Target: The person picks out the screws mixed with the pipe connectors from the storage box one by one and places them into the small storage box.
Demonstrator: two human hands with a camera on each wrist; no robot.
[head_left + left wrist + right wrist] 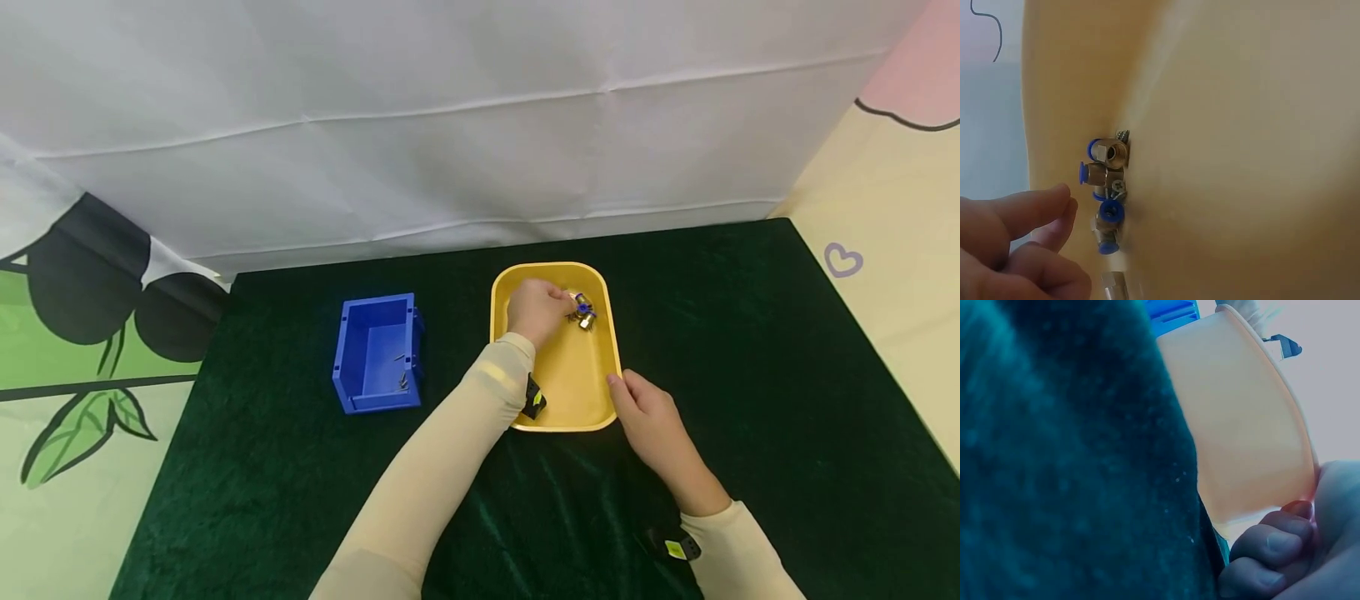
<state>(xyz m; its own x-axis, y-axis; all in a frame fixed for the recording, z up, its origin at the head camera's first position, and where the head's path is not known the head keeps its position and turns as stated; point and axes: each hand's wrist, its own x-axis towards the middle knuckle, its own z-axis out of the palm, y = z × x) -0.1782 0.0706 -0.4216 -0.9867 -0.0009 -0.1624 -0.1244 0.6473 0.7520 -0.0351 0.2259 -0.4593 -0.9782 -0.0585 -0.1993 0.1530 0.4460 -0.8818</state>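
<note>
My left hand point(538, 310) reaches into the yellow tray point(570, 392), beside a small heap of metal push-in fittings point(584, 312) with blue collars. In the left wrist view, the left thumb and a finger point(1054, 203) come together at their tips, close to the fittings point(1110, 215); I cannot tell whether something small is pinched there. Small screws point(1119, 185) lie among the fittings. My right hand point(647, 414) grips the tray's near right rim, thumb over the edge. Its other fingers point(1272, 544) curl under the outer wall in the right wrist view.
A blue bin point(377, 350) stands left of the tray, with a few small screws point(403, 381) at its right side. Dark green cloth point(262, 467) covers the table. A white hanging sheet point(450, 142) rises behind the back edge.
</note>
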